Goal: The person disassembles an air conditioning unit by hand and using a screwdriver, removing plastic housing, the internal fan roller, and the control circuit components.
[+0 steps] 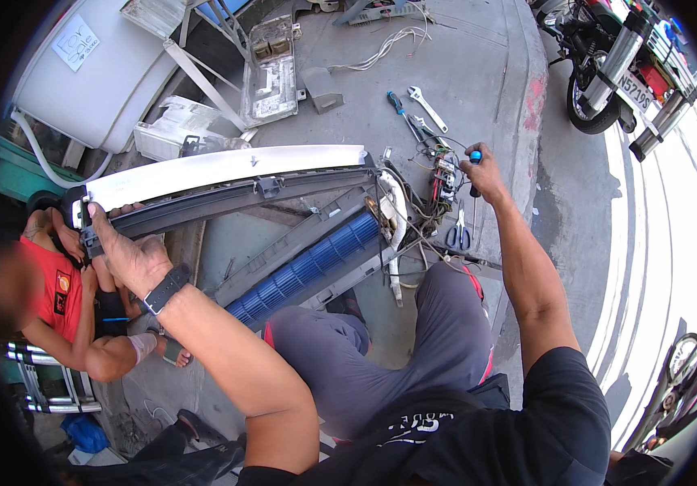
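My left hand (138, 261), with a dark watch at the wrist, is closed around the left end of a long white and dark grey air conditioner panel (227, 165). Its thumb lies on the near side; the other fingers are partly hidden behind. In my right hand (488, 174) is a screwdriver (476, 157) with a blue and black handle, held beside a bundle of wires and electrical parts (444, 174). Below the panel, a blue cylindrical blower fan (316, 263) lies slanted in its grey housing (284, 247). White wrapped tubing (397, 212) bends at the fan's right end.
An adjustable wrench (428, 108), another screwdriver (395, 101) and scissors (459, 232) lie on the pavement. A person in a red top (61, 283) sits at the left. Whitish casings (271, 73) and a large grey tub (93, 73) stand beyond. A motorcycle (600, 89) is parked at the far right.
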